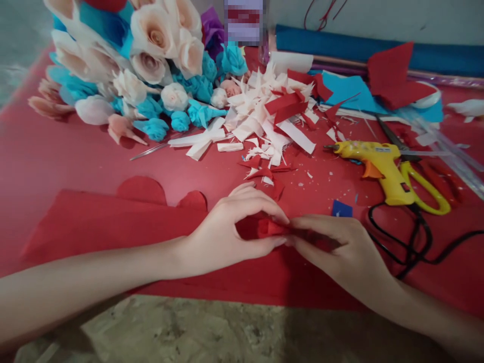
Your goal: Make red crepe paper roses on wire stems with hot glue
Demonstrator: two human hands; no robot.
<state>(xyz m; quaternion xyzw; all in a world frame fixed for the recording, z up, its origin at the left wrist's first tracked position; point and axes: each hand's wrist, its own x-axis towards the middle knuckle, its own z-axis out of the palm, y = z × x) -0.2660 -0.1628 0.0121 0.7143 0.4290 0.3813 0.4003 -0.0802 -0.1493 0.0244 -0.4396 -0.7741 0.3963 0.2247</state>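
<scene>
Between my two hands is a small red rolled paper flower (269, 228). My left hand (234, 224) curves around it, thumb and fingertips closed on its right end. From the other side my right hand (336, 242) pinches the same end, so the fingertips of both hands meet there. The fingers partly cover the roll. Under and left of my left wrist lies a large sheet of red paper (102, 222). Two rounded red paper pieces, a bigger one (141, 191) and a smaller one (193, 200), stick out behind its upper edge.
White, blue and pink paper flowers (155, 33) are heaped at the back left. Paper scraps (260, 108) lie mid-table. A yellow glue gun (378, 164) rests at right beside yellow-handled scissors (427, 194), its black cord (427, 242) looping nearby. The red table's front edge (227, 301) is close.
</scene>
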